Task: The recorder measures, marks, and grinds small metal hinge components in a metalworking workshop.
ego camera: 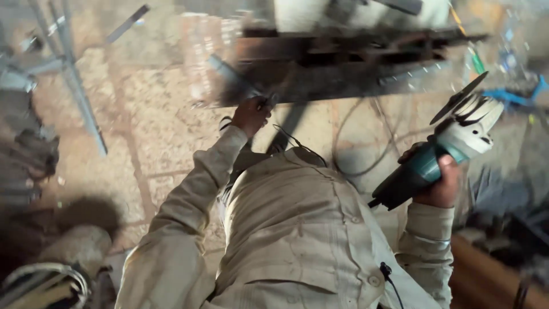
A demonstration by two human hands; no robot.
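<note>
While I look down from the head camera, I see my right hand wrapped around the teal-and-white angle grinder with a thin dark cutting disc, fingers curled tight about its teal barrel and the thumb lying along the near side. That tool is raised off to my right, well apart from the work, its disc tilted up and away, above the paved floor. A black power cord loops across the stone behind it.

My left hand reaches forward to the long rusty brown steel beam that runs across the upper part of the view. Its fingers are closed around a short grey metal rod that slants up to the left at the beam's near edge; motion blur keeps me from telling how tightly they pinch it.

Both arms wear the dusty beige work shirt, buttoned down the front. To the far left, thin grey metal bars lie slanted on the floor, and a blue object sits blurred at the far right, just beyond the disc.
</note>
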